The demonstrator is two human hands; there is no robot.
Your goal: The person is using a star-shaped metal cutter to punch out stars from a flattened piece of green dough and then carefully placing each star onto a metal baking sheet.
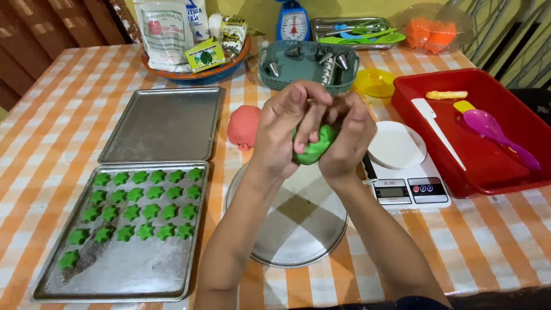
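Both hands, left hand and right hand, clenched around soft, pliable green dough above round metal plate, probably light, best cupped underneath.

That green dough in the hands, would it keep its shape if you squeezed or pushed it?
Probably not: the green dough bulges between the left hand and right hand, so it looks soft. It likely wouldn't roll, and may feel slightly sticky.

pink dough ball | empty baking tray | digital scale | red tub | yellow bowl
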